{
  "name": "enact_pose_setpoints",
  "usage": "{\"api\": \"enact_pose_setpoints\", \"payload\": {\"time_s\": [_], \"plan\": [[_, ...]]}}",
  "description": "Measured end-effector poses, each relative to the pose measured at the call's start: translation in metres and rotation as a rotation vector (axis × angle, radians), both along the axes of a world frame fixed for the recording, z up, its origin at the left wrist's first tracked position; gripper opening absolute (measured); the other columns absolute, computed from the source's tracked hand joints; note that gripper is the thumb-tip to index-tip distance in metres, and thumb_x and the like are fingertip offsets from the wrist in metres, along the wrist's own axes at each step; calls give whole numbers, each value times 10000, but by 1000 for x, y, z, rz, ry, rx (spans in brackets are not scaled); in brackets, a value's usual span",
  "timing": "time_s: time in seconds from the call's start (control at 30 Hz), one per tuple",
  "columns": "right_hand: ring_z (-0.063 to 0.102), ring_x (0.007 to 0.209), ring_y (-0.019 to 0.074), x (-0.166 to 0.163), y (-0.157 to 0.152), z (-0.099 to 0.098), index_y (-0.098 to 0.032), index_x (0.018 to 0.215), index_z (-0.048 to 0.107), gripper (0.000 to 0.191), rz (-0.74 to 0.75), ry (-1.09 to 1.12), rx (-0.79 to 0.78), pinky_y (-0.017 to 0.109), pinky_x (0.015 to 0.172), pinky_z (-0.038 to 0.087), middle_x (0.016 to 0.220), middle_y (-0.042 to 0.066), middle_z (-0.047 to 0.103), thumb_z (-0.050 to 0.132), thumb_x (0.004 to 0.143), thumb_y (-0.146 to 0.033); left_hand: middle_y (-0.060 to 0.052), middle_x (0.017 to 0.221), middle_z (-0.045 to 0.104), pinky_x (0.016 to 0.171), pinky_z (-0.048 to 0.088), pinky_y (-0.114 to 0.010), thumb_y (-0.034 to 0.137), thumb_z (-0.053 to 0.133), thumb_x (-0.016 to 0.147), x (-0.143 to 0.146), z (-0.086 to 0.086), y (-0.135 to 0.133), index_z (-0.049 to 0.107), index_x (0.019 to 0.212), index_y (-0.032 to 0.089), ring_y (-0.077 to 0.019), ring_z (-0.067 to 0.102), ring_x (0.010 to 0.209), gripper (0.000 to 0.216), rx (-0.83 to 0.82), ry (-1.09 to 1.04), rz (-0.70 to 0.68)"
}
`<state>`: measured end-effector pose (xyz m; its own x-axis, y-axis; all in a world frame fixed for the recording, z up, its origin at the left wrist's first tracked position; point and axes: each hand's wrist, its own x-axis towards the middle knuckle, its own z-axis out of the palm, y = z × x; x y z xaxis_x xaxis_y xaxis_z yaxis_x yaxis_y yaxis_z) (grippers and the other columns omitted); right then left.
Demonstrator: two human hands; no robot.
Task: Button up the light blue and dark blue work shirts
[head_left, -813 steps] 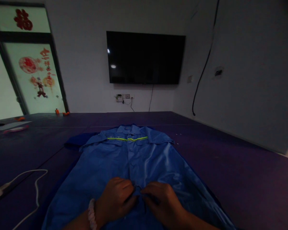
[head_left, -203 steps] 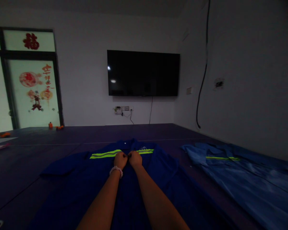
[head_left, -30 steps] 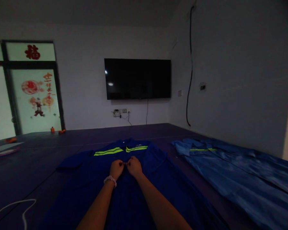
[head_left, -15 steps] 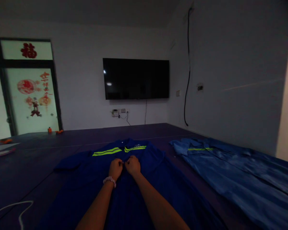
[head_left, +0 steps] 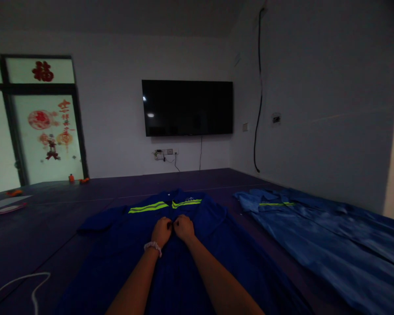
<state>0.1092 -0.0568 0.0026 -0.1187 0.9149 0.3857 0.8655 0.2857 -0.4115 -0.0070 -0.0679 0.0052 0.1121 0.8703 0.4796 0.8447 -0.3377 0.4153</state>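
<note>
A dark blue work jacket with a yellow-green reflective stripe across the chest lies flat on the dark purple surface before me. My left hand, a pale bracelet on its wrist, and my right hand meet at the jacket's front opening just below the stripe. Both are closed in a pinch on the placket fabric, fingertips touching each other. What lies between the fingertips is too small and dark to make out.
A lighter blue jacket with the same stripe is spread out to the right, near the wall. A white cable loops at the lower left. A black screen hangs on the far wall; small orange items sit by the window.
My hands stay pinched at the same spot on the jacket's front. The view has shifted slightly to the right; nothing else has moved.
</note>
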Motion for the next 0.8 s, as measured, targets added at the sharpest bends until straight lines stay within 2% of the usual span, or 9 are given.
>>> {"api": "enact_pose_setpoints", "payload": {"time_s": [0.27,0.53,0.8], "plan": [[581,967,217,-1,0,-1,-172,902,686,263,-8,2,7,277,808,402,967,102,658,441,806,-179,-62,823,596,736,391,-233,57,529,755,1,0,1,636,778,129,-153,565,825,131,-10,54,23],[595,926,190,-2,4,-2,-181,877,684,243,-27,48,3,248,794,404,929,87,666,452,806,-171,-78,850,596,754,382,-247,97,504,790,2,-1,0,614,753,136,-170,574,869,122,-48,98,59],[602,896,167,0,2,0,-208,839,691,227,3,85,5,223,780,399,904,56,679,485,776,-137,-71,874,593,741,384,-237,95,462,817,3,-1,-2,599,783,141,-152,574,838,148,-70,116,48]]}}
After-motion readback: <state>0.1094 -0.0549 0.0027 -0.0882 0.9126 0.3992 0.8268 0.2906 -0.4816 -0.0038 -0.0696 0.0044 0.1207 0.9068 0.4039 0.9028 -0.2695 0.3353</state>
